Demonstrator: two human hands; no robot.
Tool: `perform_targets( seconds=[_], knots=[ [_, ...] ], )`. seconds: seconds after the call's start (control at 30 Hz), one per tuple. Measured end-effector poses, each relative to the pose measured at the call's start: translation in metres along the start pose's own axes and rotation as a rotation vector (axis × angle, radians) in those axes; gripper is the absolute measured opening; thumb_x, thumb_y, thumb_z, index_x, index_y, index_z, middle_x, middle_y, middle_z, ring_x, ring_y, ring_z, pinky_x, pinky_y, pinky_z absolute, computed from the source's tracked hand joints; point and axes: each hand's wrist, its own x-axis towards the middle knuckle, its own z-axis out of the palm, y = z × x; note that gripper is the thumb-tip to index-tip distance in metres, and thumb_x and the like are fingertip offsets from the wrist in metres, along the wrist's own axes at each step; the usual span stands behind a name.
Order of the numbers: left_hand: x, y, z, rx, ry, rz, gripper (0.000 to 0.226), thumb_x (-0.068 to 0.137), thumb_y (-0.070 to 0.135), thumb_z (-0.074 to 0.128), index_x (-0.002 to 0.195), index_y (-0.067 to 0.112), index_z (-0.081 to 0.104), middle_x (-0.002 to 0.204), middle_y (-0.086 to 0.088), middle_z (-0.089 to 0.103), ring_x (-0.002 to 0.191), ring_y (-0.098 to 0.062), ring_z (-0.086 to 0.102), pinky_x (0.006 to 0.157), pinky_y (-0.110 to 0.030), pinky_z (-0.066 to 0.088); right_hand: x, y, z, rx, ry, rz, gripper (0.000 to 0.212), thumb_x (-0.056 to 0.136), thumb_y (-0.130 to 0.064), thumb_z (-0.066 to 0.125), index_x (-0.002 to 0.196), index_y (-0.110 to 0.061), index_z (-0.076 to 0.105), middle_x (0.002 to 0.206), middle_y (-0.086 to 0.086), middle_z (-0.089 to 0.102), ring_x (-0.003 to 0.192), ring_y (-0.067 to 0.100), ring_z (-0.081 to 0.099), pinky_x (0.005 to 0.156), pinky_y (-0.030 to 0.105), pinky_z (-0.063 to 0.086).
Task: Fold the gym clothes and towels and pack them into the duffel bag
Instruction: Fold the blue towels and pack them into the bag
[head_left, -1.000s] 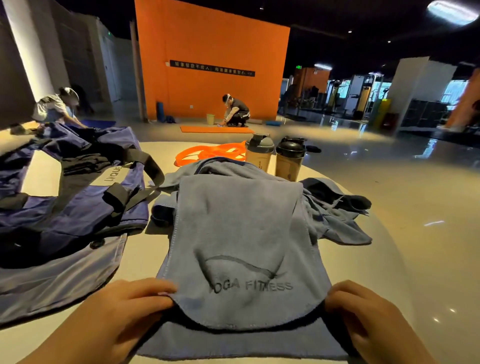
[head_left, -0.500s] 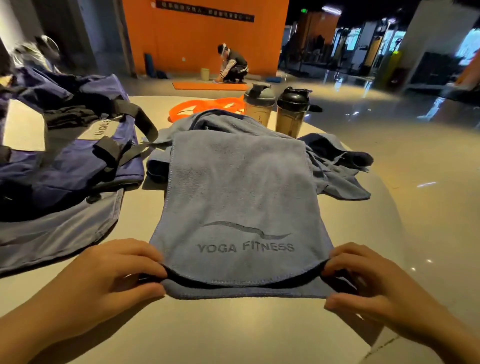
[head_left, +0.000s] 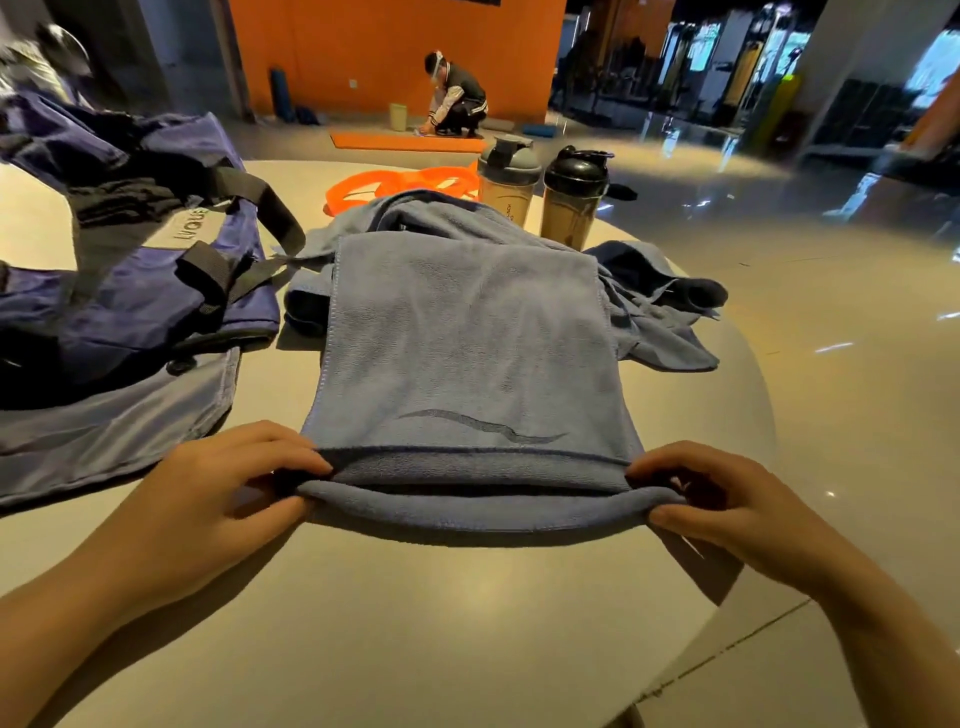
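A blue-grey towel (head_left: 467, 353) lies lengthwise on the round table (head_left: 415, 623), its near end rolled under so the printed words are hidden. My left hand (head_left: 228, 483) pinches the near left corner and my right hand (head_left: 727, 499) pinches the near right corner. A navy duffel bag (head_left: 130, 280) with black straps lies open at the left. Crumpled blue-grey clothes (head_left: 660, 317) lie behind and to the right of the towel. A flat grey-blue cloth (head_left: 104, 431) sits under the bag's near side.
Two shaker bottles (head_left: 509, 176) (head_left: 574, 195) stand at the table's far side, with orange bands (head_left: 400, 184) beside them. A person (head_left: 454, 96) crouches on an orange mat by the orange wall. The table edge curves at the right.
Both hands have pushed the towel's near end forward and folded it, hiding the printed words. The view has tilted down.
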Motion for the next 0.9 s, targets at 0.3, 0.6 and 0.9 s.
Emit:
perform_targets(
  seconds=[0.3,0.6,0.9],
  knots=[
    [0.005,0.01,0.004,0.082,0.028,0.021,0.046,0.086,0.065,0.049,0.094,0.026,0.07,0.093,0.017,0.064,0.086,0.004,0.059,0.072,-0.011,0.047,0.013,0.005,0.014,0.077,0.376,-0.062,0.066,0.055,-0.09,0.05,0.083,-0.035,0.073,0.083,-0.014,0.07,0.083,0.008,0.063,0.068,0.014,0.051],
    [0.004,-0.004,-0.002,-0.248,0.162,-0.263,0.045,0.069,0.077,0.057,0.093,0.043,0.073,0.087,0.015,0.072,0.078,-0.004,0.067,0.07,-0.025,0.054,0.014,0.003,0.011,0.155,0.31,-0.032,0.037,0.064,-0.072,0.062,0.084,-0.042,0.073,0.085,-0.013,0.069,0.082,0.013,0.065,0.062,0.014,0.052],
    [0.009,0.003,-0.003,-0.245,0.117,-0.295,0.038,0.064,0.067,0.066,0.093,0.043,0.071,0.087,0.017,0.071,0.076,0.0,0.068,0.069,-0.009,0.05,0.018,0.011,0.015,0.08,0.39,-0.007,0.02,0.091,-0.005,0.057,0.089,-0.022,0.069,0.081,-0.013,0.068,0.066,0.007,0.059,0.057,0.011,0.046]
  ],
)
